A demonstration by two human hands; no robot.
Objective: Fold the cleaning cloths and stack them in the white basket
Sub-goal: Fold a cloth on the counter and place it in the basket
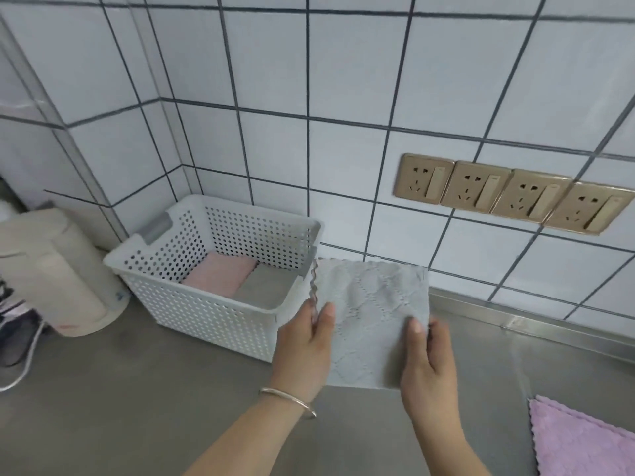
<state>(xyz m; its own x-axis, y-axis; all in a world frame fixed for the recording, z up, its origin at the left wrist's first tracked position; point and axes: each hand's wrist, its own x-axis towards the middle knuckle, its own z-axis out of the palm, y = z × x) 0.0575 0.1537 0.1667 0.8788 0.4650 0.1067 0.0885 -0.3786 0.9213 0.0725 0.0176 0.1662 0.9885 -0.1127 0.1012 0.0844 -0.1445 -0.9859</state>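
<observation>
A: What did we have in our hands at that moment?

B: We held a folded grey cloth up off the counter, just to the right of the white basket. Our left hand pinched its left edge, thumb on the near face and fingers behind it. Our right hand gripped the right edge the same way, thumb laid on the front. A thin bangle sat on our left wrist.

A: And the basket?

B: It stood on the counter in the corner against the tiled wall, with a grey handle on its left end. Inside we saw two folded cloths lying side by side on the bottom: a pink cloth on the left and a grey-brown cloth touching it on the right.

A: Anything else waiting for us?

B: A lilac cloth lay flat on the counter at the lower right, well apart from the basket. To the left of the basket stood a cream appliance, with a white cable trailing beside it. Four gold sockets ran in a row on the wall above our right hand
</observation>
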